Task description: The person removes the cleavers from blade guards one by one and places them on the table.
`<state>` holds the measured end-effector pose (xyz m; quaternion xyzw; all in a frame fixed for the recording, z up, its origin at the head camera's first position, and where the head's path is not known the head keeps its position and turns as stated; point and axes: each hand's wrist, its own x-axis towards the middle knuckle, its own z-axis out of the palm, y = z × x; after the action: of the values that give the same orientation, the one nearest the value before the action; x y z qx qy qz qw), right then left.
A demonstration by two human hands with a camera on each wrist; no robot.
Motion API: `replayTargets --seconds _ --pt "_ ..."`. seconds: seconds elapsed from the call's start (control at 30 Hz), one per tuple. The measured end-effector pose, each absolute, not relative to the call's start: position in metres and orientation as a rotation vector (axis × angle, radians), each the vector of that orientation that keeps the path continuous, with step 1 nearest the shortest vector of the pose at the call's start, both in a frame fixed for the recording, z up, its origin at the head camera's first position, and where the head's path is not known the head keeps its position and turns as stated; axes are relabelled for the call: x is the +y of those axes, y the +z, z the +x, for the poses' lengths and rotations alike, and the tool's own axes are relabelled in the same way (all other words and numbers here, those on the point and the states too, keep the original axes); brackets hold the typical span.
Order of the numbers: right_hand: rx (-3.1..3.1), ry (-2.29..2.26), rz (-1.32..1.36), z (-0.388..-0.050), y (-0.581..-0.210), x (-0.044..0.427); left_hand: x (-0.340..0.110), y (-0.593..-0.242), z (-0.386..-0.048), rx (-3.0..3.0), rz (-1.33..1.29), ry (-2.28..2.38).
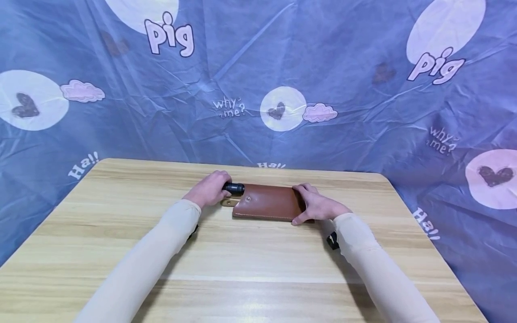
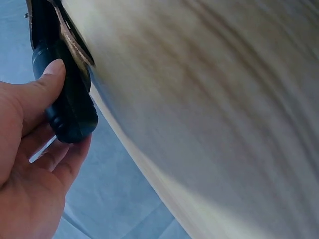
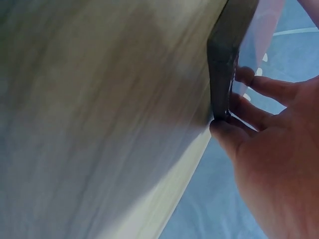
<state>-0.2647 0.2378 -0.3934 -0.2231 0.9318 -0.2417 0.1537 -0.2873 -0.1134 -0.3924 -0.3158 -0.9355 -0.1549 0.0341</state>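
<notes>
While the left hand pinches the black handle between thumb and fingers, the right hand, spread wide, grips the opposite end of the brown sheath, just below the head view's centre. Should that wide grip slip during a pull, the sheath could skid across the table; the tan strap beside the handle might snag.

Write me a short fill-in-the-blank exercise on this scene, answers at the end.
The left hand grips a handle colored ____.
The right hand holds the sheath, whose color is ____.
The handle protrudes toward the person's ____ side.
In the head view, the backdrop's two topmost words read ____.
Missing words: black; brown; left; pig.
</notes>
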Motion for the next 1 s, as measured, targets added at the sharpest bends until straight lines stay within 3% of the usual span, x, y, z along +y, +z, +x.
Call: replayTargets --seconds 1.0 --pt "2.706 -0.642 -0.667 -0.2604 -0.3875 0.2423 -0.1189 -0.3871 -0.2862 -2.914 -0.927 -0.485"
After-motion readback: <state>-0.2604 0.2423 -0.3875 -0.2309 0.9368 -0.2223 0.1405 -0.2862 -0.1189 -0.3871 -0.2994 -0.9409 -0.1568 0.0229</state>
